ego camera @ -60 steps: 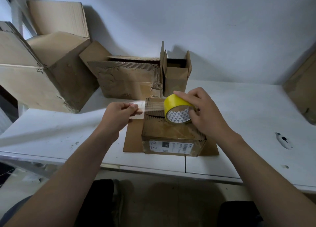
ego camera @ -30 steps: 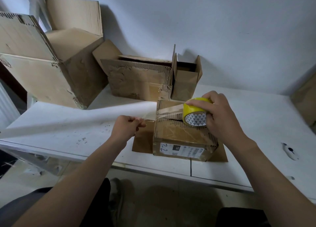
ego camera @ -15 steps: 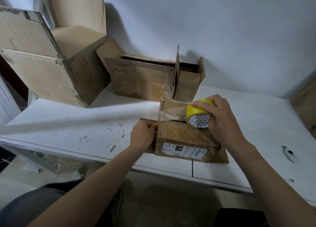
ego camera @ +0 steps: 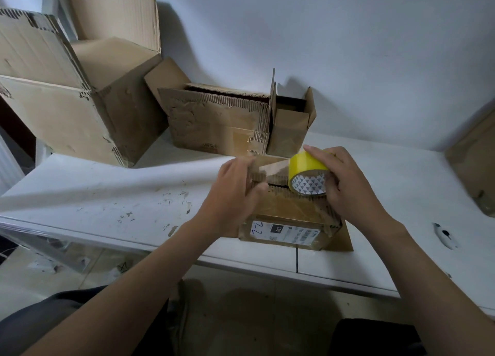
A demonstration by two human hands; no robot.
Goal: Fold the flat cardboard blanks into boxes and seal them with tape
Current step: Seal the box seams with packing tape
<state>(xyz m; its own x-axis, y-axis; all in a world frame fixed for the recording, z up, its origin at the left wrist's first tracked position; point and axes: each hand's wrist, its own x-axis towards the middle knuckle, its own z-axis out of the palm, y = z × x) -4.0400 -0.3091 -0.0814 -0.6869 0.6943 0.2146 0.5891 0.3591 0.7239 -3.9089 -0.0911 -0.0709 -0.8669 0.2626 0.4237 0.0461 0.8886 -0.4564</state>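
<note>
A small brown cardboard box (ego camera: 289, 211) with a white shipping label stands near the table's front edge, on a flat cardboard sheet (ego camera: 344, 241). My right hand (ego camera: 348, 186) grips a yellow roll of clear tape (ego camera: 308, 178) standing on the box top at its right side. A strip of clear tape runs from the roll leftward across the top seam. My left hand (ego camera: 233, 195) lies against the box's left side, its thumb curled over the top edge on the tape end.
The white table (ego camera: 107, 195) carries a large open cardboard box (ego camera: 67, 109) at the back left, a worn flattened box (ego camera: 219, 122) and a small open box (ego camera: 290, 130) against the wall. More cardboard (ego camera: 476, 162) leans at the right edge.
My left hand drew the tape end out to the left, then brought it down and pressed it onto the box's left side. The roll stayed on the box top in my right hand.
</note>
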